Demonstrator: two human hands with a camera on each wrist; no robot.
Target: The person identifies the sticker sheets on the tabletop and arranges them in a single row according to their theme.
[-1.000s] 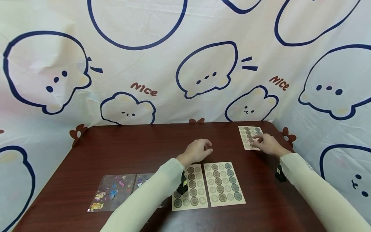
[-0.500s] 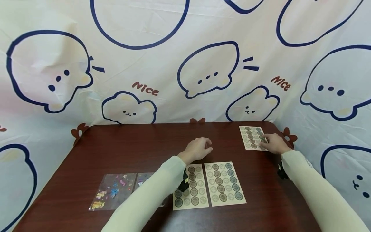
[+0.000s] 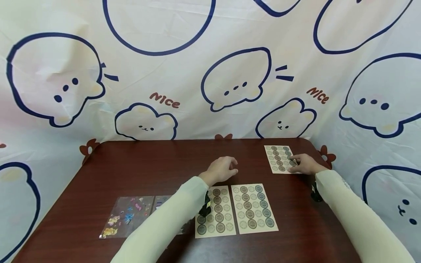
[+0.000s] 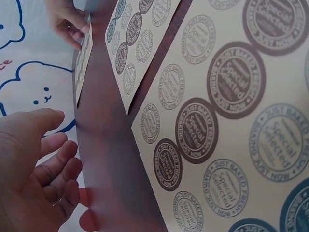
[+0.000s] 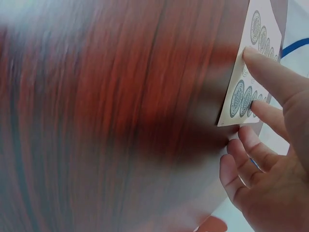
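Observation:
At the far right of the table, a cream sheet of round stickers point(image 3: 279, 159) lies flat. My right hand point(image 3: 305, 164) touches the top of its right side with thumb and index finger point(image 5: 269, 116), spread apart and fairly straight. The other fingers of that hand rest beside the sheet's edge. My left hand point(image 3: 221, 170) hovers above the table with loosely curled fingers and nothing in them. Below it lie two more sticker sheets, one point(image 3: 254, 208) in plain view and one point(image 4: 227, 96) partly hidden by the left sleeve in the head view.
To the left, a clear sheet of colourful cartoon stickers point(image 3: 126, 217) lies on the dark red-brown table point(image 3: 158, 160); the left sleeve covers part of a similar sheet beside it. A cloth wall point(image 3: 190, 80) with cartoon drawings stands behind and at both sides of the table.
The far sticker sheet has slid a little left and nearer, with my right hand on it. Earlier that hand had shifted right across the sheet. My left hand has barely moved.

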